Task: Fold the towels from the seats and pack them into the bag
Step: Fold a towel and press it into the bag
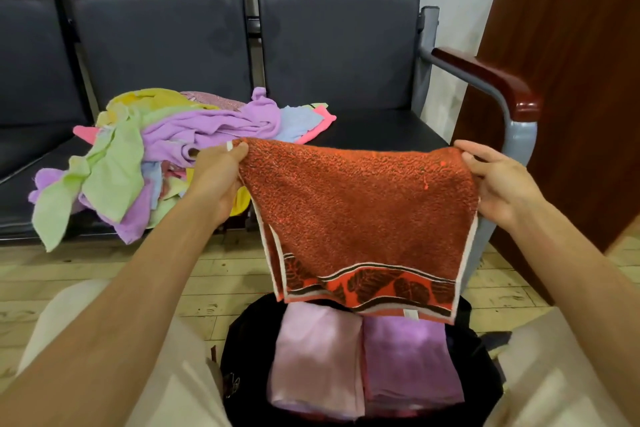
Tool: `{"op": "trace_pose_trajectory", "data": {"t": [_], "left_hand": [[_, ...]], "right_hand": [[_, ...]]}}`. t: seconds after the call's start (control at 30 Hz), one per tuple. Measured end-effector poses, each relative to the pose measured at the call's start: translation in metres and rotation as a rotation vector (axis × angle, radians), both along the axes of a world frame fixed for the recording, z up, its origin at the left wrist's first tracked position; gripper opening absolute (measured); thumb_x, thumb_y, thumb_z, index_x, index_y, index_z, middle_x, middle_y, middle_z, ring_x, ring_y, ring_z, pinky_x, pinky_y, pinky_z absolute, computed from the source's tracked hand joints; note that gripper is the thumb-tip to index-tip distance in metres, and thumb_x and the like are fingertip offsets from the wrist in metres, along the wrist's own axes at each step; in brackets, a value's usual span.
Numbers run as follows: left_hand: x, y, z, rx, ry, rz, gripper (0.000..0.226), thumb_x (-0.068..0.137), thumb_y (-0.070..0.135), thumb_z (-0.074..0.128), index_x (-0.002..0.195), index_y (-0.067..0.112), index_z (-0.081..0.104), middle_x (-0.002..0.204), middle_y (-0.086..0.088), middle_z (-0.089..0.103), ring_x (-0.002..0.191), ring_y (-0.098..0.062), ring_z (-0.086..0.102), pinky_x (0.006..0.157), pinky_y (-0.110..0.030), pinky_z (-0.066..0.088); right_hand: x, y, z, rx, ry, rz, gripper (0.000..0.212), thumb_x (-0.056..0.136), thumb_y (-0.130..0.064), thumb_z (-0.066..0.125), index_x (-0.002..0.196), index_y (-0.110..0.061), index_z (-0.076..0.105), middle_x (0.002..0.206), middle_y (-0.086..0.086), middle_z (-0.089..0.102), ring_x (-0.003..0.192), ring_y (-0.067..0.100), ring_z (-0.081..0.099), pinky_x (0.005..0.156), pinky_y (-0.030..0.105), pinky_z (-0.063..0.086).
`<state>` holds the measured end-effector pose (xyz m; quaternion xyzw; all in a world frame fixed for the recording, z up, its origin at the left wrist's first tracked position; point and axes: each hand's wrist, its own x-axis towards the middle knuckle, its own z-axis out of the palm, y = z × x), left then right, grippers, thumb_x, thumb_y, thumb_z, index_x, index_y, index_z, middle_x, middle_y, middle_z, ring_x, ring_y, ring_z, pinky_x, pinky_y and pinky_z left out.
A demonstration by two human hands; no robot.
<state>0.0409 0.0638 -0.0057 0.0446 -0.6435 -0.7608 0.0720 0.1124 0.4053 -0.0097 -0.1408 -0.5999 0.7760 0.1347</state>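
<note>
Rust-red terry towel (356, 215) pinched at its top corners by left hand (221, 177) and right hand (498, 184), hanging above the bag (242, 357); best kept taut; corners matched before folding.

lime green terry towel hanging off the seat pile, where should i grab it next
Pinch the lime green terry towel by its loose lower corner, coming from the front left: that end hangs free over the black seat edge, while its upper part is tangled among the purple towels.
</note>
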Motion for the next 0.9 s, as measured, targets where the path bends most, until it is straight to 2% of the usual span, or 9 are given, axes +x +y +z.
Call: {"op": "trace_pose_trajectory", "data": {"t": [0.07,0.2,0.33,0.4,0.47,0.57,0.7,0.8,0.9], "left_hand": [[-0.002,-0.002,-0.004,-0.132,0.039,0.016,0.024,0.099,0.006,0.047,0.081,0.01,0.063,0.078,0.0,0.063,0.067,-0.01,0.057,0.065,-0.025,0.046],[-0.005,-0.003,-0.008,-0.366,0.111,0.106,0.01,0.097,0.012,0.053,0.101,0.007,0.06,0.083,0.001,0.062,0.074,-0.009,0.055,0.065,-0.025,0.042],[-0.005,0.0,-0.009,-0.371,0.126,0.21,0.028,0.093,0.017,0.062,0.118,0.009,0.053,0.104,-0.005,0.057,0.091,-0.014,0.054,0.075,-0.023,0.043],[-0.008,-0.001,-0.008,-0.354,0.147,0.184,0.018,0.091,0.013,0.064,0.109,0.01,0.063,0.104,-0.007,0.061,0.093,-0.014,0.055,0.076,-0.022,0.044],[-0.01,-0.003,-0.006,-0.325,0.147,0.149,0.01,0.09,0.01,0.064,0.099,0.011,0.068,0.097,-0.006,0.065,0.091,-0.013,0.056,0.075,-0.023,0.045],[-0.012,-0.007,-0.005,-0.289,0.128,0.075,0.02,0.089,0.007,0.064,0.109,0.003,0.068,0.093,-0.006,0.065,0.078,-0.009,0.056,0.069,-0.018,0.045],[-0.009,-0.013,-0.002,-0.324,0.163,-0.055,0.037,0.081,-0.005,0.068,0.116,0.005,0.064,0.088,-0.004,0.066,0.065,0.002,0.061,0.065,-0.008,0.049],[-0.007,-0.014,-0.003,-0.529,0.212,-0.008,0.038,0.078,-0.007,0.071,0.113,0.008,0.067,0.093,-0.006,0.068,0.072,-0.004,0.06,0.07,-0.011,0.05],[-0.006,-0.012,-0.006,-0.8,0.286,0.064,0.025,0.086,-0.002,0.063,0.11,0.004,0.07,0.106,-0.013,0.069,0.089,-0.015,0.06,0.082,-0.022,0.043]], "right_hand": [[-0.001,0.001,-0.001,-0.002,0.021,-0.02,0.027,0.099,-0.006,0.048,0.107,-0.019,0.07,0.083,-0.001,0.071,0.066,0.008,0.063,0.061,0.024,0.052],[-0.006,0.006,-0.002,0.139,0.104,-0.148,0.032,0.099,-0.003,0.046,0.094,-0.02,0.072,0.091,0.001,0.068,0.076,0.01,0.061,0.071,0.028,0.052],[-0.011,0.006,-0.008,0.232,0.094,-0.228,0.031,0.098,-0.001,0.048,0.092,-0.02,0.073,0.102,0.006,0.069,0.092,0.015,0.062,0.084,0.026,0.054],[-0.012,0.007,-0.01,0.225,0.081,-0.236,0.028,0.097,0.0,0.05,0.097,-0.016,0.072,0.106,0.008,0.069,0.096,0.015,0.063,0.083,0.025,0.053],[-0.012,0.007,-0.008,0.2,0.087,-0.222,0.023,0.094,0.001,0.054,0.107,-0.009,0.071,0.107,0.008,0.069,0.094,0.014,0.064,0.079,0.022,0.051],[-0.01,0.008,-0.005,0.181,0.097,-0.155,0.032,0.086,0.004,0.064,0.115,-0.008,0.068,0.108,0.008,0.069,0.096,0.015,0.066,0.077,0.022,0.052],[-0.011,0.009,-0.005,0.253,0.06,-0.129,0.046,0.075,0.013,0.069,0.113,-0.013,0.068,0.113,0.01,0.069,0.103,0.022,0.067,0.087,0.031,0.055],[-0.013,0.005,-0.007,0.422,0.051,-0.179,0.049,0.074,0.013,0.072,0.117,-0.01,0.068,0.11,0.008,0.07,0.099,0.019,0.067,0.086,0.028,0.057],[-0.011,0.001,-0.011,0.697,0.003,-0.261,0.04,0.074,-0.002,0.079,0.112,-0.014,0.072,0.102,0.005,0.072,0.093,0.016,0.068,0.087,0.031,0.056]]}}
